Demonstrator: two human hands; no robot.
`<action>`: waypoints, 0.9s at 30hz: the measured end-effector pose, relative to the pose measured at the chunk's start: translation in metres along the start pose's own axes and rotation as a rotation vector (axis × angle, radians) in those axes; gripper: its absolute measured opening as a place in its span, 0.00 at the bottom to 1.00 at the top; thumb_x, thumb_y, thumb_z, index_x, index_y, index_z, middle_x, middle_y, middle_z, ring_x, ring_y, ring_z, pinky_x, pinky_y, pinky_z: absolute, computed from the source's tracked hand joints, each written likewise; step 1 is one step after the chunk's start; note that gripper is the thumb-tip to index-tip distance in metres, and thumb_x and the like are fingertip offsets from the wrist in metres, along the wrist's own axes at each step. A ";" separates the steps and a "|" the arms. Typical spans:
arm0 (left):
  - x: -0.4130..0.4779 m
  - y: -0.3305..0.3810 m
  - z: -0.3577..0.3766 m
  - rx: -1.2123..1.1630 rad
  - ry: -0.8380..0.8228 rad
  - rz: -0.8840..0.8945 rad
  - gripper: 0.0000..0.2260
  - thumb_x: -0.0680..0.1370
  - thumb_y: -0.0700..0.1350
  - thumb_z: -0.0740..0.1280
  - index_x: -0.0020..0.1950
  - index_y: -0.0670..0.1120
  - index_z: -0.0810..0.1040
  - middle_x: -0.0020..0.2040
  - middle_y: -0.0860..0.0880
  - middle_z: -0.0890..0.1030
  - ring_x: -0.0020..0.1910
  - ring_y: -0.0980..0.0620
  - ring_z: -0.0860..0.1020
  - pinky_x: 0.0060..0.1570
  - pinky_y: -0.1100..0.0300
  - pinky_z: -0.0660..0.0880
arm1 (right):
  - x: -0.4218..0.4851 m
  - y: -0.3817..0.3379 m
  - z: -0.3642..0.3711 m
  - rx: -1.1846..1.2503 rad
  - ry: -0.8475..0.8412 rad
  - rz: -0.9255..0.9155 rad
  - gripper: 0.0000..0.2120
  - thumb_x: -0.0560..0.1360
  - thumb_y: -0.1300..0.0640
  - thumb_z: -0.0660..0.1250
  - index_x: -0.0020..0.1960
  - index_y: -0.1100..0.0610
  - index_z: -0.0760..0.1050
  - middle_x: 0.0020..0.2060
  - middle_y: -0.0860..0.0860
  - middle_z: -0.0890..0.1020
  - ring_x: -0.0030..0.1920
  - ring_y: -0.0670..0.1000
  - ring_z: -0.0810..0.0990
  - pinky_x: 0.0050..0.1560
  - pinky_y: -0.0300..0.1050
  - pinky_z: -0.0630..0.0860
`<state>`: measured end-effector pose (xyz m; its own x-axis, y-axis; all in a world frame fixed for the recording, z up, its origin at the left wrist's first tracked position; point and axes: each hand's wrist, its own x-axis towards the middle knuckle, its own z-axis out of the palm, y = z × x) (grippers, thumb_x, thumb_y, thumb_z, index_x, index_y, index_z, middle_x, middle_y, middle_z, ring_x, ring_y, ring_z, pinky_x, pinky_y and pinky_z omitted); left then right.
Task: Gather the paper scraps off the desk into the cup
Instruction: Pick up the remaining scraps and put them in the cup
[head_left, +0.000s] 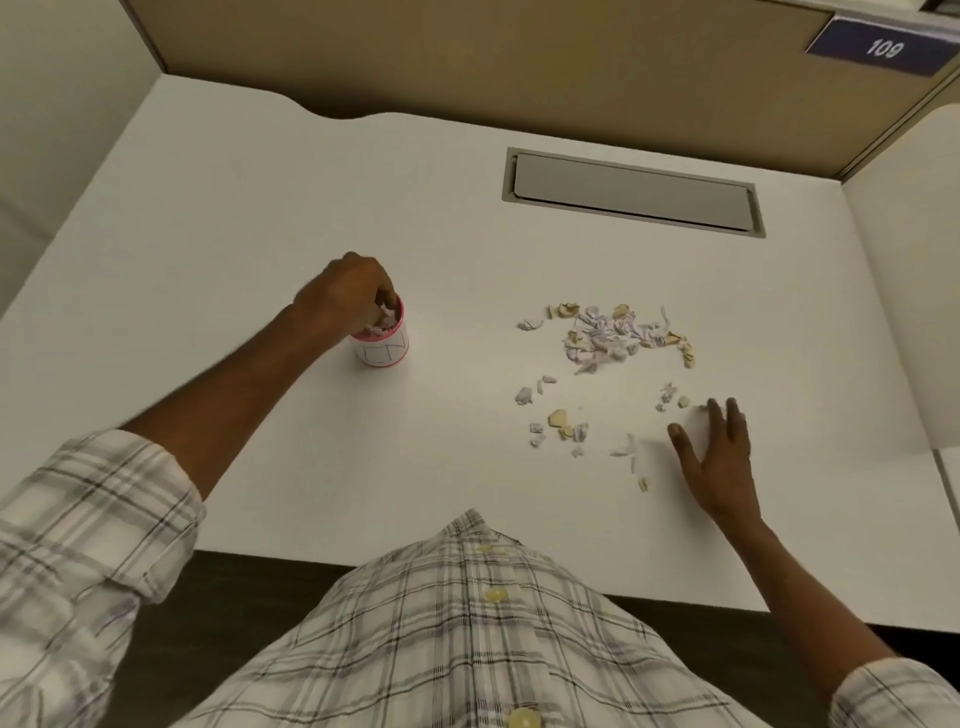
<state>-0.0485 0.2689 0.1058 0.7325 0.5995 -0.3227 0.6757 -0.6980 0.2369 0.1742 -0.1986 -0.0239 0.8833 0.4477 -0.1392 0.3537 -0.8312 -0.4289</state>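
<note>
A small white cup (383, 349) with a pink rim stands on the white desk (260, 218), left of centre, with paper scraps inside. My left hand (345, 296) is over the cup's mouth, fingers curled down into it and pinching scraps. A heap of white, purple and yellowish paper scraps (615, 332) lies right of centre, with several loose scraps (558, 418) scattered nearer me. My right hand (714, 452) lies flat on the desk at the right edge of the loose scraps, fingers straight and spread.
A grey recessed cable flap (631, 191) sits in the desk behind the scraps. Tan partition walls (467, 57) close the back and sides. A blue sign reading 109 (883, 47) hangs at top right. The desk's front edge is by my shirt.
</note>
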 end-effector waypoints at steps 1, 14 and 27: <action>0.000 0.000 -0.007 -0.026 0.024 0.005 0.11 0.74 0.41 0.74 0.55 0.47 0.86 0.55 0.45 0.85 0.52 0.43 0.83 0.49 0.55 0.79 | -0.004 0.005 0.004 -0.021 -0.020 0.004 0.42 0.78 0.28 0.52 0.82 0.52 0.51 0.83 0.53 0.50 0.83 0.57 0.47 0.81 0.63 0.52; 0.007 0.004 0.030 0.148 -0.032 -0.095 0.13 0.76 0.42 0.70 0.59 0.39 0.81 0.54 0.38 0.82 0.53 0.37 0.81 0.48 0.52 0.77 | -0.011 -0.117 0.079 -0.195 -0.176 -0.512 0.48 0.78 0.28 0.53 0.83 0.57 0.40 0.83 0.52 0.43 0.83 0.51 0.41 0.83 0.51 0.42; 0.005 0.002 0.008 0.012 0.017 -0.157 0.08 0.74 0.42 0.74 0.52 0.45 0.87 0.56 0.41 0.84 0.52 0.39 0.82 0.52 0.51 0.80 | 0.009 -0.107 0.065 -0.113 -0.123 -0.997 0.16 0.83 0.62 0.62 0.69 0.62 0.76 0.71 0.60 0.76 0.71 0.60 0.76 0.74 0.55 0.71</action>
<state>-0.0445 0.2671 0.0973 0.6193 0.7081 -0.3393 0.7810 -0.5997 0.1741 0.1242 -0.0843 -0.0378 0.1334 0.9808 0.1424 0.9460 -0.0832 -0.3134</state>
